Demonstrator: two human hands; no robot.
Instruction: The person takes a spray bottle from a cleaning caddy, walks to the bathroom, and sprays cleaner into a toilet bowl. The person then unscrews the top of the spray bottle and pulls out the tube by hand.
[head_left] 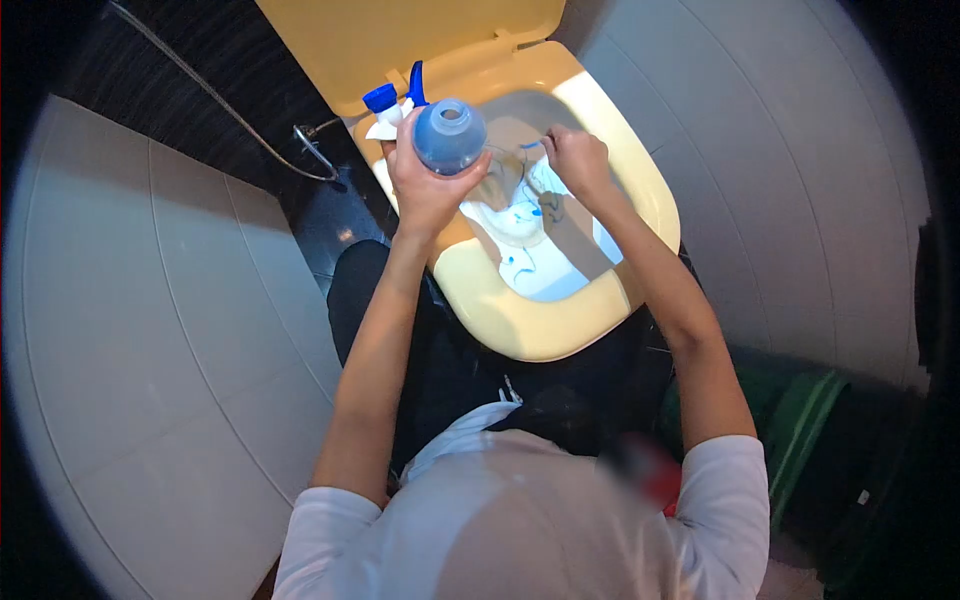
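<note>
The left hand (pixel 430 185) covers part of the bottle (pixel 450 138) and part of the white-and-blue sprayer head (pixel 388 112), whose lower end is out of sight. The right hand's fingertips (pixel 552 140) are curled and too small to read, so whether they grip the thin blue piece (pixel 530 145) cannot be told. The raised lid (pixel 410 35) is cut off by the top edge, the shirt (pixel 520 530) by the bottom edge. A red and black thing (pixel 648 472) is blurred; the green striped item (pixel 805 440) sinks into shadow
</note>
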